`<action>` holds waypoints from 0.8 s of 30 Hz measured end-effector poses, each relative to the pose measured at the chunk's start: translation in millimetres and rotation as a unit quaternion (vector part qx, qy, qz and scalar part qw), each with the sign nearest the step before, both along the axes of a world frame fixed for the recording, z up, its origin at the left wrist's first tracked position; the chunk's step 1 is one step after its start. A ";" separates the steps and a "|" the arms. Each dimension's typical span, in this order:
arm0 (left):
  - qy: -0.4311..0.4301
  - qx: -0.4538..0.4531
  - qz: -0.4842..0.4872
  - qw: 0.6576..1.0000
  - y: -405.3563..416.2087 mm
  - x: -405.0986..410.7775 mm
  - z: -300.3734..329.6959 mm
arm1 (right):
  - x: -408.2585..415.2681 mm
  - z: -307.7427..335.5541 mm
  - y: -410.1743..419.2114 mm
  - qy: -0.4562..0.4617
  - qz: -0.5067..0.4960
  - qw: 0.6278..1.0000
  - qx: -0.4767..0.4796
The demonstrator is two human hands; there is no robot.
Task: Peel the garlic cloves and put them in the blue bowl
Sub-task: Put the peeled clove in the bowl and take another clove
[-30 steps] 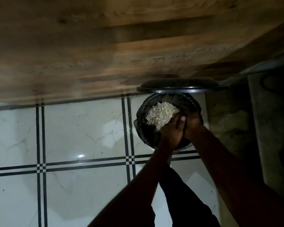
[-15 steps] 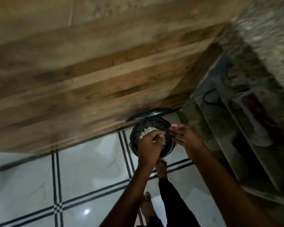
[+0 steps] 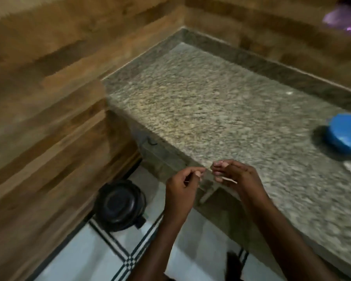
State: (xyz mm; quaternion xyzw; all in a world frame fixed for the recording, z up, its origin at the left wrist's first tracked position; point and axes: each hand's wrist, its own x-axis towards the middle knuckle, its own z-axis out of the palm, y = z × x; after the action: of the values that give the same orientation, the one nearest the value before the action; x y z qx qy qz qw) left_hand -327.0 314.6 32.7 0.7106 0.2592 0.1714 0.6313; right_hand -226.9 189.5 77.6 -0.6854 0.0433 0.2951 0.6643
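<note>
Blue bowl (image 3: 345, 134) — well right of hands' grip (image 3: 208, 173)

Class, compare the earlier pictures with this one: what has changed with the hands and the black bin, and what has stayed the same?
Both hands rose from over the black bin to the granite counter's edge. The bin's lid, open before, is now shut. The left hand and right hand pinch small pale scraps. The bin stayed on the floor.

Left hand (image 3: 181, 187) and right hand (image 3: 236, 176): both bare. No gloves, rings, watch or bracelets visible. Forearms uncovered to the lower frame edge; no sleeves seen. Fingernails short, pale. Motion blur limits finer detail.
</note>
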 end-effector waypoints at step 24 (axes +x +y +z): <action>0.112 0.366 -0.313 0.869 -375.0 259.0 -41.2 | 183.1 -79.8 -425.0 -0.180 -0.159 0.895 -0.375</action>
State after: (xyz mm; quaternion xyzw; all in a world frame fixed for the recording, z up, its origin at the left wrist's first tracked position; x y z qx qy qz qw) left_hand -68.0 -60.3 -8.6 0.9492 0.0108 -0.0339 0.3128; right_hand -43.8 -235.4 -2.2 -0.9092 0.1386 0.0191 0.3922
